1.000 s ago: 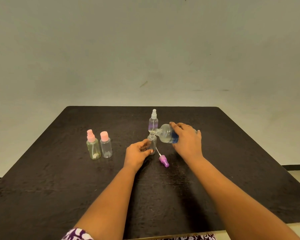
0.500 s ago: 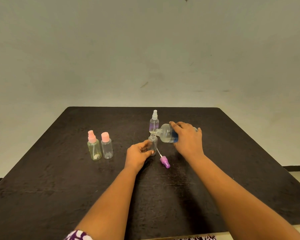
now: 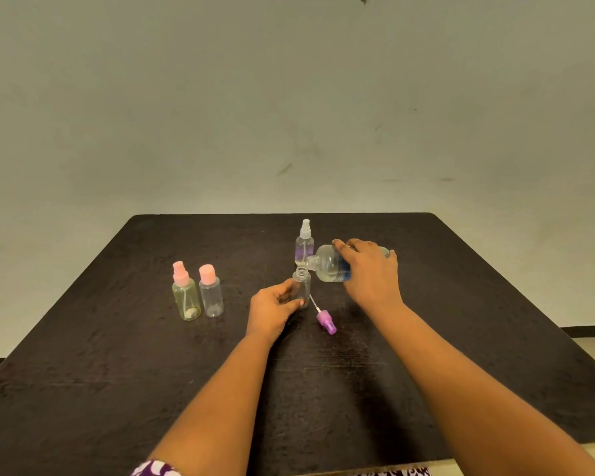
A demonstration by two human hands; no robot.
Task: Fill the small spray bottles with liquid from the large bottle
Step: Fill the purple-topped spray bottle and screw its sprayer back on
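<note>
Little has moved: our right hand (image 3: pixel 371 269) grips the tipped large bottle (image 3: pixel 328 267); our left hand (image 3: pixel 272 309) clasps the open spray bottle (image 3: pixel 302 286) (keep necks aligned).

A dark, rough-surfaced table (image 3: pixel 117 389) is seen, set against a pale wall. Toward its left, two small bottles are stood upright just beside each other: a yellowish bottle (image 3: pixel 185 297) with a pink spray top and a clear bottle (image 3: pixel 212 296) with a pink cap. Near the middle, an uncapped small bottle (image 3: pixel 303 285) is stood upright. Behind it, a clear spray bottle (image 3: pixel 304 242) with a white top is placed. A purple spray head (image 3: pixel 325 322) with its white tube is laid on its side nearby.
</note>
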